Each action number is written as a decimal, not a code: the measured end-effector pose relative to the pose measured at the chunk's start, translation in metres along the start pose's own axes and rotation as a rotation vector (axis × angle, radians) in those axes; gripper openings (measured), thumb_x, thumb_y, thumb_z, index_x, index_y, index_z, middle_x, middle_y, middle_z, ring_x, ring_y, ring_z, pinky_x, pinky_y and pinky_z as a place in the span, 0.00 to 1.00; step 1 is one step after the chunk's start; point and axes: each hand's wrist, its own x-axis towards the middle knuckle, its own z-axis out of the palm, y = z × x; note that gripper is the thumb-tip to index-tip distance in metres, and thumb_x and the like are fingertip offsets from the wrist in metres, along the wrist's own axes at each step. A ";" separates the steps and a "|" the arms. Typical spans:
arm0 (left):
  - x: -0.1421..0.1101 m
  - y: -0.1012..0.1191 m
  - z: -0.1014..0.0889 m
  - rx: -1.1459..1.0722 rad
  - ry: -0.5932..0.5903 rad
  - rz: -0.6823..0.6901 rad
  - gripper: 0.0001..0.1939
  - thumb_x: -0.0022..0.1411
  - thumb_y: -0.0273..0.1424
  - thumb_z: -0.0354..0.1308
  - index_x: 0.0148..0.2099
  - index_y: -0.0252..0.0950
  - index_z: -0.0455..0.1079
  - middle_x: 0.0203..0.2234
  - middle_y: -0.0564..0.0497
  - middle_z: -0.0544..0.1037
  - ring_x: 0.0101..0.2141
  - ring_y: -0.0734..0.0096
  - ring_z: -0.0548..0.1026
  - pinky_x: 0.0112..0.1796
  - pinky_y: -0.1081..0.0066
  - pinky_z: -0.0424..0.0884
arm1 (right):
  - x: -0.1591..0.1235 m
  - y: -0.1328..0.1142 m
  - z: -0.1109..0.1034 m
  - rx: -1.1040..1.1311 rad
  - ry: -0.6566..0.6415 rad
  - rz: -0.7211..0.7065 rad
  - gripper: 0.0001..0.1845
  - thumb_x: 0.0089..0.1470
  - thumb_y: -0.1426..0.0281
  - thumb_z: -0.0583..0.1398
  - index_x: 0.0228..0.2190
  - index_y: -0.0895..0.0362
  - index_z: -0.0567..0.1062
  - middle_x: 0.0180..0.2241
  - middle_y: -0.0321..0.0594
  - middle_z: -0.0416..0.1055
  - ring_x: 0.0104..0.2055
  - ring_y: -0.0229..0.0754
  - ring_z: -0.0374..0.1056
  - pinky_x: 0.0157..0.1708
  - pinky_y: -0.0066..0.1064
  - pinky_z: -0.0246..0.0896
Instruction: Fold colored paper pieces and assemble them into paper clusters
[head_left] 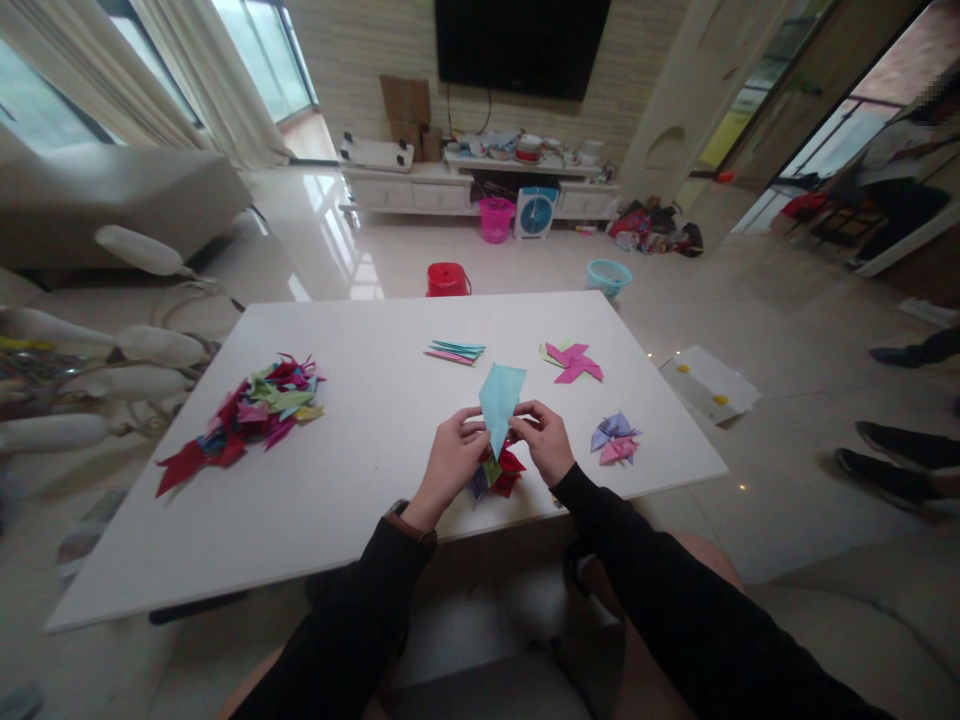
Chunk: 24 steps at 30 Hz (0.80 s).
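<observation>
A light blue sheet of origami paper (501, 398), folded to a kite shape with its narrow point downward, is held up above the near part of the table. My left hand (454, 455) pinches its left edge, and my right hand (545, 438) pinches the right edge lower down. Below the paper lie several folded pieces (506, 475) in red, green and purple, partly hidden by the paper and my fingers. Beyond it rests a small stack of folded blue and pink papers (456, 352).
The white table (360, 400) bears a heap of colourful folded origami (259, 405) at left. Pink and green pinwheels (574, 362) and purple-pink folded pieces (616, 438) lie at right. Past the far edge stand a red bucket (447, 280) and a blue basket (609, 276).
</observation>
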 end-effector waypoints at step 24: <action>0.005 0.006 -0.020 0.172 0.033 0.101 0.09 0.48 0.28 0.68 0.34 0.33 0.73 0.30 0.47 0.81 0.31 0.68 0.78 0.35 0.69 0.74 | 0.016 0.000 -0.017 0.107 0.161 0.012 0.19 0.37 0.62 0.73 0.30 0.56 0.73 0.27 0.34 0.73 0.27 0.37 0.66 0.24 0.28 0.65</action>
